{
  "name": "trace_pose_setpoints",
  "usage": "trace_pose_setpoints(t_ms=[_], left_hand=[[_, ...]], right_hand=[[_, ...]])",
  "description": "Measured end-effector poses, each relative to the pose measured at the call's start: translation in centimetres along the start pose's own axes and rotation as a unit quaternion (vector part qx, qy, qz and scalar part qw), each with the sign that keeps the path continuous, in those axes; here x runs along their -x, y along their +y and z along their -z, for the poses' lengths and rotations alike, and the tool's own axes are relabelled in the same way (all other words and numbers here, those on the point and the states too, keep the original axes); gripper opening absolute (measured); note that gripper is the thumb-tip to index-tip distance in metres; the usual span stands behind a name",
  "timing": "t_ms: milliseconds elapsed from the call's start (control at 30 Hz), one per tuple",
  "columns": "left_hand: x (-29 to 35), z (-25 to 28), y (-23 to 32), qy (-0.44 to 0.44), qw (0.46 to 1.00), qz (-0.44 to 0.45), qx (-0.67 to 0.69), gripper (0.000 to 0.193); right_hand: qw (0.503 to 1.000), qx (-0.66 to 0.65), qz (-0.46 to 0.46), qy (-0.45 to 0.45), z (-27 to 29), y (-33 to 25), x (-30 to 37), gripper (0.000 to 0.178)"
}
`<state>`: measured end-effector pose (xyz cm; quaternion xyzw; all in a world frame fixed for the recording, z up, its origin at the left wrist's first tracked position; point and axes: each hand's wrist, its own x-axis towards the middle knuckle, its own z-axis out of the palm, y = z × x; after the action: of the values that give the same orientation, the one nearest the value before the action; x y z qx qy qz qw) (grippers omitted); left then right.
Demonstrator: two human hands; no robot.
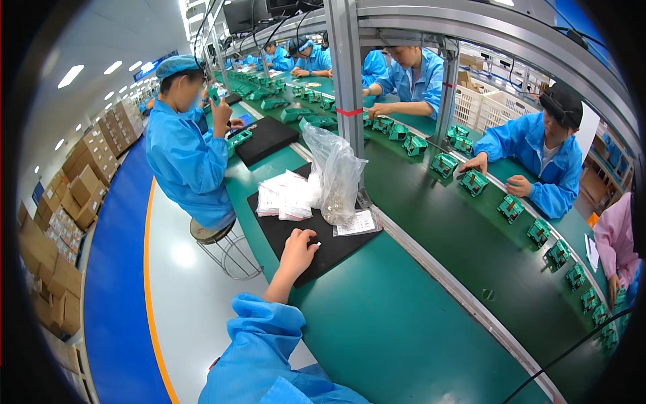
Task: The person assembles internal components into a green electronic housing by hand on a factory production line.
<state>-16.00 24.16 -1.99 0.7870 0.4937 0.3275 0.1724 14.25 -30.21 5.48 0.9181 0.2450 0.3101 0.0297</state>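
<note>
Right now my left hand is down on the black mat, fingers curled loosely, the fingertips pressing on the mat's surface; I can't make out anything pinched under them, so whether I'm gripping something tiny I cannot tell. My blue sleeve runs back from the mat's near corner toward me. My right hand is out of sight.

Everything else I'll place off that mat. Sitting on its far half is a clear plastic bag, standing up crumpled, with small pale parts bunched in its bottom. Touching the bag on the left side is a stack of small flat white packets, spread over the mat's far-left corner. A white paper slip lies at the foot of the bag, on the mat's right edge.

The mat lies on the green bench top, and just right of the mat runs a metal rail along the bench. Beyond that rail is the dark green conveyor belt, carrying a line of green fixtures. Rising from behind the bag is a grey metal post. Left of the mat, a person in a blue coat sits on a round stool; across the belt, other people in blue coats handle the fixtures
</note>
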Motion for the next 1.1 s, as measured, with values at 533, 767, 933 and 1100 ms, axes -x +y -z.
trace_pose_setpoints(t_ms=[533,767,933,1100], left_hand=[[1.3,-0.8,3.7,-0.076,0.993,0.026,0.083,0.003],[13.6,-6.9,18.2,-0.235,0.882,-0.373,0.165,0.012],[14.2,-7.9,19.1,-0.111,0.875,-0.457,0.111,0.015],[13.7,-8.3,18.7,-0.105,0.883,-0.449,0.091,0.013]], right_hand=[[0.649,-0.633,0.383,-0.179,-0.1,-27.0,0.5,0.024],[0.148,-0.827,-0.278,-0.466,-1.6,-27.5,-2.9,0.028],[0.122,-0.803,-0.364,-0.456,-3.8,-27.6,-2.1,0.028],[0.063,-0.820,-0.324,-0.468,-4.8,-26.8,-0.9,0.020]])
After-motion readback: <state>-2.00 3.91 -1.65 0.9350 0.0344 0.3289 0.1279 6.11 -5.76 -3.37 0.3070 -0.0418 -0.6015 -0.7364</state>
